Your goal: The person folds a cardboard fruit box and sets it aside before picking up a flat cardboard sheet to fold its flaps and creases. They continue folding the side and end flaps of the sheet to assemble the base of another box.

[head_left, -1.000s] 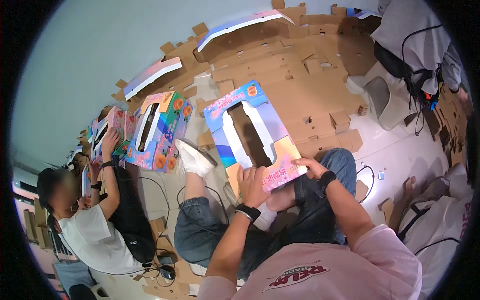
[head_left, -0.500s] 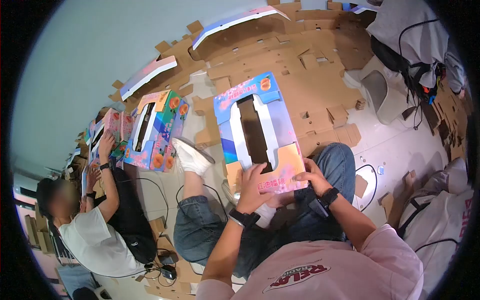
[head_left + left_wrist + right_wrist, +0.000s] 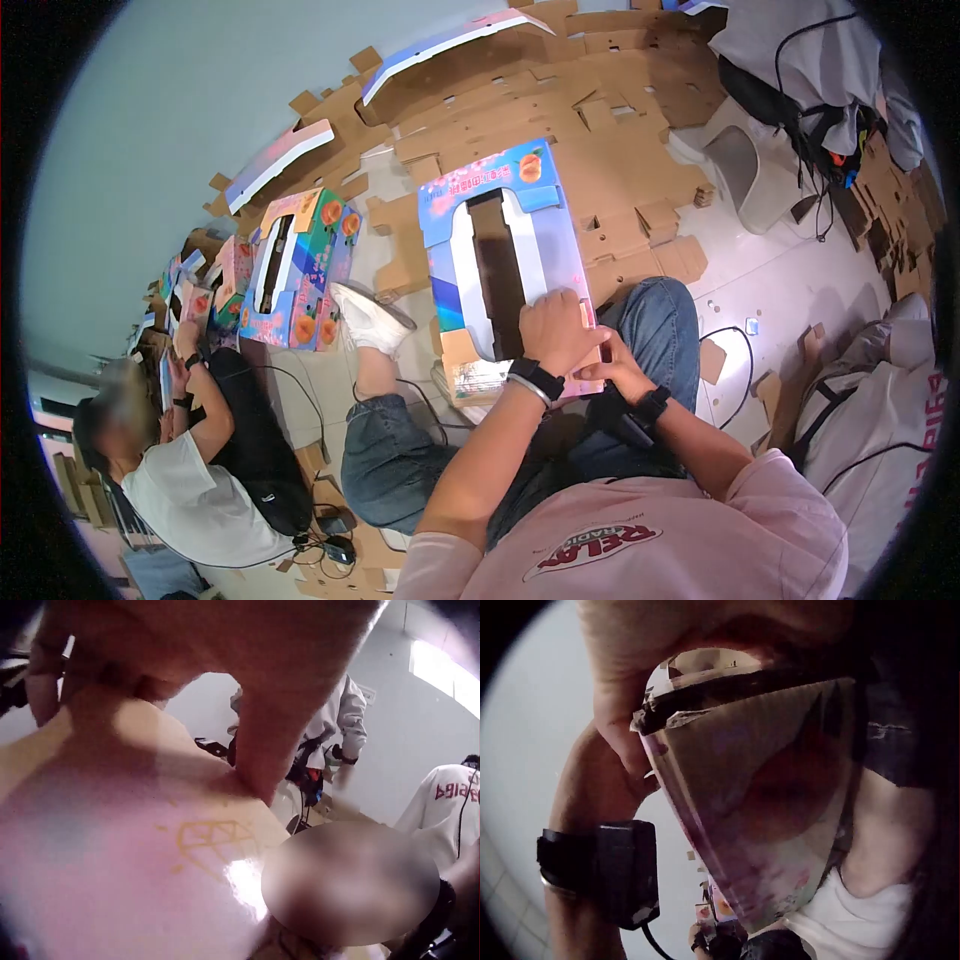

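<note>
A colourful peach-print carton (image 3: 560,235) with a long slot framed in white flaps lies tilted across the wearer's lap. My left hand (image 3: 560,330) grips its near right part, fingers curled at the slot's end and thumb towards the corner. In the left wrist view that hand (image 3: 225,667) arches over the pink printed panel (image 3: 112,847), thumb on its edge. Beside it my right hand (image 3: 622,368) holds the near right corner. The right wrist view has this hand (image 3: 712,626) at the top edge of the carton's side panel (image 3: 742,787); its fingertips are partly hidden.
Another carton (image 3: 315,265) stands left of the wearer's shoe (image 3: 370,318). Farther left a seated person (image 3: 190,490) handles cartons. Flattened cardboard (image 3: 500,125) covers the floor ahead, with a pale stool (image 3: 745,165) at the right and cables beside the knees.
My left hand has moved right from the near flap to the carton's right side, close to my right hand. The carton has turned slightly, and the head view has shifted.
</note>
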A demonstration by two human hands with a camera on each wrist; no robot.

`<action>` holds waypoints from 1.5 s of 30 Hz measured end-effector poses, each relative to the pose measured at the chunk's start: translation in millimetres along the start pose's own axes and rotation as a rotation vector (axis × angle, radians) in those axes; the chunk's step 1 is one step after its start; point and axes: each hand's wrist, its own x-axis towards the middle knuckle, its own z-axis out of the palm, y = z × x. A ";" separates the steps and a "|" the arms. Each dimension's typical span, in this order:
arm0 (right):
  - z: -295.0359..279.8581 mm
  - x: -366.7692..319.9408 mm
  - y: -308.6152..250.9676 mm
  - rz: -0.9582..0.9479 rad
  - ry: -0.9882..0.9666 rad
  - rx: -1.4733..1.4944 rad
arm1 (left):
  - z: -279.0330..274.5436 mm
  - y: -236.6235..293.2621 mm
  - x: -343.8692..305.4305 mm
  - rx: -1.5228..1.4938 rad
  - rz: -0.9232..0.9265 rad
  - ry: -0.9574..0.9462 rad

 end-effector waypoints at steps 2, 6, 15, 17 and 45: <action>-1.6 0.2 -1.3 -0.008 -0.008 -0.080 | -6.1 5.9 9.9 0.014 -0.030 -0.113; -5.3 2.7 -3.8 0.047 -0.036 -0.131 | 7.2 3.1 17.4 -0.055 -0.075 -0.185; -7.2 5.2 1.5 0.070 -0.028 -0.100 | 41.3 -15.4 3.5 -0.501 -0.039 0.136; -10.0 6.2 6.0 0.041 -0.047 -0.085 | 39.2 -12.1 -1.4 -0.566 -0.042 0.161; -15.7 25.8 17.3 0.103 -0.032 0.089 | 46.6 -181.3 -125.5 -1.391 -0.705 0.123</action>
